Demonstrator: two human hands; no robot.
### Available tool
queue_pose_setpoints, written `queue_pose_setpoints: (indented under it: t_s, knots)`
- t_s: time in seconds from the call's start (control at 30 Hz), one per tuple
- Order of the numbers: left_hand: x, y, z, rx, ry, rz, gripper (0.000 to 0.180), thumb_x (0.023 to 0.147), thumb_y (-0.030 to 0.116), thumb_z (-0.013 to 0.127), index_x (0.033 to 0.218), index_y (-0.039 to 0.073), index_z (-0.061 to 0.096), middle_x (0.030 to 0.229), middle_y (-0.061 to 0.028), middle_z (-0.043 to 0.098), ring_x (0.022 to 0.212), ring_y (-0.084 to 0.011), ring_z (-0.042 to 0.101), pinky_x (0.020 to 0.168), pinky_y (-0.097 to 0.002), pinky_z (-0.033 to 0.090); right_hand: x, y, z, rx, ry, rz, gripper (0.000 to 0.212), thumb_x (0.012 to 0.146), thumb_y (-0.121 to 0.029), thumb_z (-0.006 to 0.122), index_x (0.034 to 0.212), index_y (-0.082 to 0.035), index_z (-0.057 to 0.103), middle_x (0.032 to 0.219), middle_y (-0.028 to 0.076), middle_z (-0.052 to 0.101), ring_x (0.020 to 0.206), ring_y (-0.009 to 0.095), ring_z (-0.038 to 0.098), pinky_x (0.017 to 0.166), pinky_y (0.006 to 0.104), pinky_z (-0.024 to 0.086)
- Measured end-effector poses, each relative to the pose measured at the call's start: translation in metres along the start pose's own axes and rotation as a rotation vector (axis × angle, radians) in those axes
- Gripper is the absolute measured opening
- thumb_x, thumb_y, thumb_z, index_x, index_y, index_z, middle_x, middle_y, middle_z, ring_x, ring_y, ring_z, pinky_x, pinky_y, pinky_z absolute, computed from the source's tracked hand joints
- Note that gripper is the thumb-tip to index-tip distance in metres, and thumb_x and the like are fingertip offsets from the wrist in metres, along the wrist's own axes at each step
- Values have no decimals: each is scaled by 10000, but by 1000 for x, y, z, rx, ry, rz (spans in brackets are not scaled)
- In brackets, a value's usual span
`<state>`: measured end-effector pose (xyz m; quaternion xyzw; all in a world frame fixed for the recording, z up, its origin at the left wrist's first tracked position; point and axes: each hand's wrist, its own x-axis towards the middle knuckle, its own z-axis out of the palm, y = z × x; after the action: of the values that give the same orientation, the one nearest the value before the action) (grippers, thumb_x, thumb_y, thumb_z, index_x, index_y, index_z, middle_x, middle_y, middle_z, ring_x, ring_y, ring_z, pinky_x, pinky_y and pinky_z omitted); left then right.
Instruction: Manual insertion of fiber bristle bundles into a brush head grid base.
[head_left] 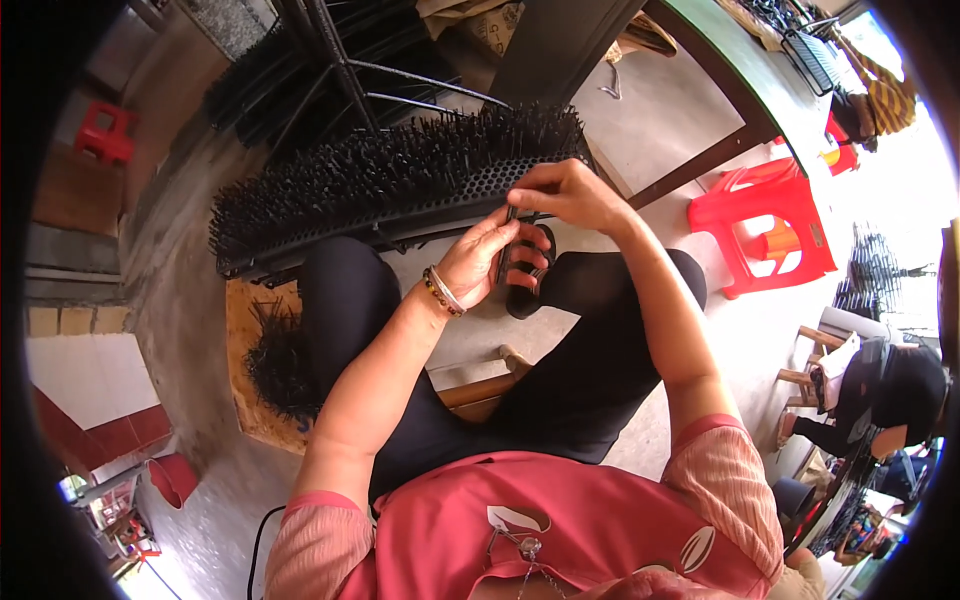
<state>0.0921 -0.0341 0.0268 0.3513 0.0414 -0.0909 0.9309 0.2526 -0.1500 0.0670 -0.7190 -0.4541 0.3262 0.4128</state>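
In front of me stretches a long black perforated rack (400,212), its holes filled with several rows of thin black upright sticks (370,165). Toward its right end a patch of bare holes shows. Just on the near side of that patch, my left hand (480,262) is closed around a thin black stick (511,212), palm up with fingers curled. My right hand (575,195) pinches the upper end of the same piece between thumb and fingertips. Whether more pieces lie in the left palm is hard to make out.
A wooden board or box (245,375) with a black bristly bundle (280,365) lies by my left knee. At the right stands a red plastic stool (765,225), beneath a green-topped table (745,75). Another person (890,390) sits far right. A red bucket (172,480) is at lower left.
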Motion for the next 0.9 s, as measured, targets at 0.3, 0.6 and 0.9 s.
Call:
queue_pose_setpoints:
  t_s: [0.3,0.6,0.9]
  knots:
    - [4,-9,-1,44,185,34,357,969,263,409,1253,50,453,1087,-125,582,947,-207,609,809,-330,520,6,-7,0,386,111,82,278,883,-257,603,935,13,639,820,42,644,683,91,591,664,231,492]
    - [7,-12,-1,272,320,129,275,970,214,408,1148,34,515,937,-96,639,788,-148,625,688,-266,531,9,-8,-1,283,259,110,276,850,-240,654,921,27,656,751,38,643,646,76,577,597,215,483]
    - [7,-12,-9,283,438,309,306,967,268,418,1149,40,513,1023,-117,641,847,-167,645,698,-265,528,25,-12,-15,273,406,7,239,881,-227,612,942,2,649,768,28,646,674,71,570,635,216,472]
